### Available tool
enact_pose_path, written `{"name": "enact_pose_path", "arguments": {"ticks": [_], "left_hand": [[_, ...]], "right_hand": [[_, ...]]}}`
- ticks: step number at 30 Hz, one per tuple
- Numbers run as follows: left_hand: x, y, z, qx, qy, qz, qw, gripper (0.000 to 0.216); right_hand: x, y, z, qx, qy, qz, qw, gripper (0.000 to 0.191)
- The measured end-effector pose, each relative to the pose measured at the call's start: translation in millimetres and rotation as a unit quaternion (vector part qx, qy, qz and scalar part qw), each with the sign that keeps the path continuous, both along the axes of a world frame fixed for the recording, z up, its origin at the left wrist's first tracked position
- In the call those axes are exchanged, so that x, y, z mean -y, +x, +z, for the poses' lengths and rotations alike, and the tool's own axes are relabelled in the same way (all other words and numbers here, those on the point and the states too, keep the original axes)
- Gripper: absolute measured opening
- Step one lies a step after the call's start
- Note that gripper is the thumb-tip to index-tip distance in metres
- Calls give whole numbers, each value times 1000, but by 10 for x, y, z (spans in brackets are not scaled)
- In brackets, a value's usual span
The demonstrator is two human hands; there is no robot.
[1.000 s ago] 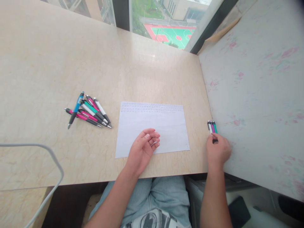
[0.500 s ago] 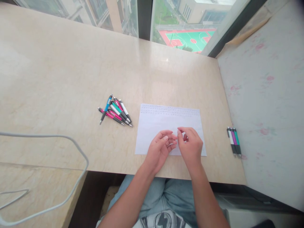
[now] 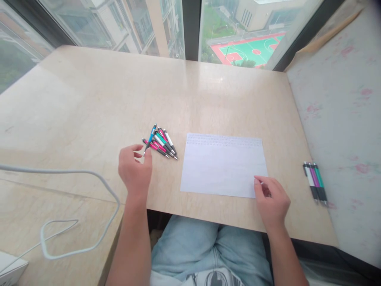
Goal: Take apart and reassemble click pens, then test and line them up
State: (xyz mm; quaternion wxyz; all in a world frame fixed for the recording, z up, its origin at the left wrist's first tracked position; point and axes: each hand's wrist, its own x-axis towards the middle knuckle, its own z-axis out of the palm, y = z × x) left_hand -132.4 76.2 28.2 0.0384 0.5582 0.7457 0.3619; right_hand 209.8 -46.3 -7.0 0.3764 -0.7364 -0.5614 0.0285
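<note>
My left hand (image 3: 135,167) is at the loose pile of pens, fingers apart. The lower tip of a blue pen (image 3: 151,135) lies between its thumb and fingers, and I see no firm grip on it. Beside that pen lie pink pens (image 3: 159,149), a green pen (image 3: 163,139) and a white pen (image 3: 169,140), all with dark grips. My right hand (image 3: 272,196) rests at the lower right corner of a white sheet of paper (image 3: 222,171). Its thumb and forefinger are pinched together; whatever is between them, if anything, is hidden. Rows of small writing run along the sheet's top.
White, purple and green pens (image 3: 315,180) lie side by side near the floral wall covering (image 3: 345,131) on the right. A pale cable (image 3: 110,186) loops over the tabletop at left. Windows edge the far side, and the front edge is by my lap.
My hands have parted from over the paper. The left one has moved left to the pen pile, while the right has shifted to the sheet's right corner. The view has shifted too.
</note>
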Motion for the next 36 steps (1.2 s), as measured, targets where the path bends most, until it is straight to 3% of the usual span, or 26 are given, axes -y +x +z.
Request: {"name": "enact_pose_path", "arguments": {"ticks": [3,7,10,13,17,20,23,25,28,30,32,34,36], "left_hand": [[-119,-166,-14,-76,-30,-1,997,32],[-224,-195,-62,-102,-79,-24,991,34],[-257,-218,-125,-69,-104,-32,992,23],[-244,-259,-175,-22,-82,-20,996,21],[-146,-175,-193,169,-9,12,986,26],[22,120,-192,381,3,-42,924,27],[272,572,-175,566,-70,-119,813,30],[443,881,-142,634,-110,-158,749,30],[632,1252,-84,667,-159,-223,693,20],[700,1422,-72,674,-173,-248,674,15],[733,1537,-98,666,-176,-263,675,15],[743,1604,-150,651,-171,-272,688,16],[741,1635,-209,621,-158,-281,714,14]], "right_hand": [[25,16,-8,-37,18,-22,999,14],[19,19,-25,-73,19,-37,996,14],[23,29,-51,-97,16,-45,994,15],[33,41,-79,-114,19,-55,992,17],[36,47,-93,-136,23,-62,988,20],[27,47,-93,-149,24,-64,986,19],[20,45,-102,-154,37,-70,985,19],[22,35,-106,-169,47,-85,981,21],[29,-25,-74,-227,38,-77,970,25],[21,-109,-21,-273,14,-10,962,27],[-5,-218,37,-306,-5,76,949,28],[-44,-324,73,-323,-13,128,938,27],[-85,-399,76,-334,-16,138,932,22]]}}
